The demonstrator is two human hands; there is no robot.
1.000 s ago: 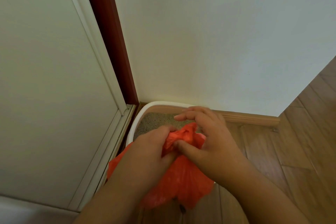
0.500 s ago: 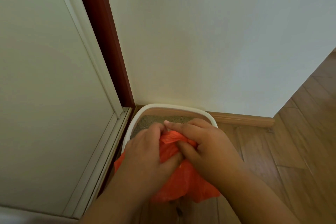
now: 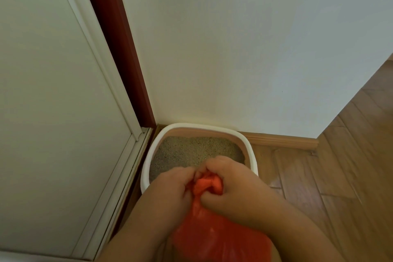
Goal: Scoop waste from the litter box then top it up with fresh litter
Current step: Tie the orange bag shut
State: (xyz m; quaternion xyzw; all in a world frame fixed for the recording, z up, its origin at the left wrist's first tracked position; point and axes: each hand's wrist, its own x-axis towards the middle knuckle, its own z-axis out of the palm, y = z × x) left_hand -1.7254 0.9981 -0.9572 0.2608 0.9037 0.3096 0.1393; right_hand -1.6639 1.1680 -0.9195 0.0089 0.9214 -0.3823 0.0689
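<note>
Hands, left and right: fingers clenched on orange bag neck above litter box. Advice: bunch tight, twist, knot firmly.

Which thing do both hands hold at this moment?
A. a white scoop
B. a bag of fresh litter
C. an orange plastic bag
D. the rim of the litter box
C: the left hand and the right hand both grip the gathered top of the orange plastic bag, in front of the litter box; no scoop is in view.
</note>
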